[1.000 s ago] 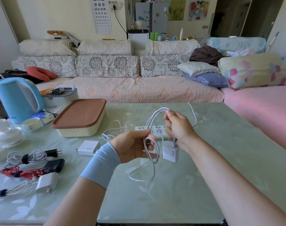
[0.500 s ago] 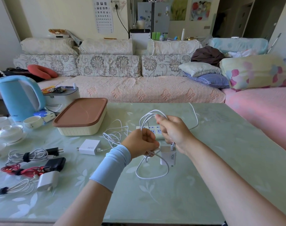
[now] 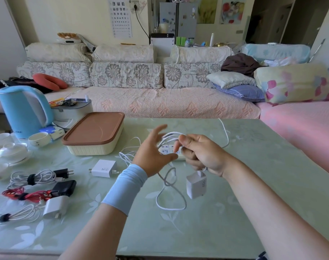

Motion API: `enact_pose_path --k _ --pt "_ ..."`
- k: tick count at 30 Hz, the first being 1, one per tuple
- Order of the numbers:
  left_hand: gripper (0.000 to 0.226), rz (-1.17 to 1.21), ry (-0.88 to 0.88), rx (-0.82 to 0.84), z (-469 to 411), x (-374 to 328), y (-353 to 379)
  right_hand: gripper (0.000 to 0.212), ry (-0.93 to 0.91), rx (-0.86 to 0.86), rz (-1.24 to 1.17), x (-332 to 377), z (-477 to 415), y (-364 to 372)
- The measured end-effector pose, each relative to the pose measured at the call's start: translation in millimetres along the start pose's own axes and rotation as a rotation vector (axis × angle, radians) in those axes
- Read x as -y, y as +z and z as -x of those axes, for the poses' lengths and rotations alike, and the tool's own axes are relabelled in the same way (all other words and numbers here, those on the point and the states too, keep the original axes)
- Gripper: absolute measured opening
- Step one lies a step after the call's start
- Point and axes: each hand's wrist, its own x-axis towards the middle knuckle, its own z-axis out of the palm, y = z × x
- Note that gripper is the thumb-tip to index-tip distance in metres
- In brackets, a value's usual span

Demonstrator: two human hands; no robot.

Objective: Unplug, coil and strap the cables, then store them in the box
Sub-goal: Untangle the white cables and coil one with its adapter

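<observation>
the right hand (image 3: pixel 203 154) is closed around a bunch of white cable (image 3: pixel 170 188), gripping the loops in its fist above the surface (image 3: pixel 235 212). from that fist the cable's loops hang downward, their long axis roughly vertical, the lowest loop sagging below and between the two hands, just over the surface. a white charger (image 3: pixel 196 184) dangles from the same cable just beneath the right hand, its long side upright and tilted a little. more loops arch up and away from the fist toward the left hand, blurred.

the left hand (image 3: pixel 154 154) is open, fingers spread and blurred, thumb pointing toward the right hand; it sits just beside the cable loops and whether it touches them cannot be told. a pale blue sleeve (image 3: pixel 125 190) covers its wrist.

beyond both hands, partly hidden by them, lies a white power strip (image 3: pixel 167 150), with its own cord running away past the right hand. left of the left hand lies a second white charger (image 3: pixel 103 168) with loose white wire, and farther beyond it a cream box (image 3: pixel 93 136) with a brown lid on. far to the left are strapped cable bundles (image 3: pixel 32 179), white and red.
</observation>
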Motion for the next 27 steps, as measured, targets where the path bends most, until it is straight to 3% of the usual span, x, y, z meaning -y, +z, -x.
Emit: enact_pose_path --k 3,4,7,10,12,14,15,17,19,21,27 --pt "0.012 0.08 -0.183 0.063 -2 -1 -2 0.038 -0.11 -0.266 -0.141 0 -6 -6" --pt "0.009 0.07 -0.217 0.089 -3 -1 -3 0.038 -0.129 -0.363 -0.17 1 -6 -10" --pt "0.03 0.018 -0.227 0.165 -7 2 -3 0.038 -0.142 -0.515 -0.193 -5 -8 -15" --pt "0.029 0.275 -0.267 -0.003 -7 2 8 0.035 0.007 -0.578 -0.09 -14 -12 -12" --pt "0.026 0.539 -0.294 -0.159 -6 -2 15 0.044 0.173 -0.534 0.09 -16 -11 -7" --pt "0.022 0.601 -0.27 -0.263 -7 -3 18 0.061 0.279 -0.392 0.198 -17 -10 -1" --pt "0.021 0.585 -0.242 -0.298 -7 -4 17 0.059 0.312 -0.314 0.207 -14 -9 3" --pt "0.021 0.568 -0.182 -0.332 -7 -5 14 0.054 0.382 -0.196 0.133 -9 -6 7" --pt "0.019 0.532 -0.112 -0.311 -6 -9 12 0.085 0.437 -0.126 -0.016 -7 -6 4" --pt "0.016 0.507 -0.048 -0.279 -4 -13 13 0.095 0.463 -0.081 -0.011 -7 -6 3" --pt "0.018 0.548 0.005 -0.235 2 -27 18 0.038 0.49 0.15 0.066 -7 -1 16"
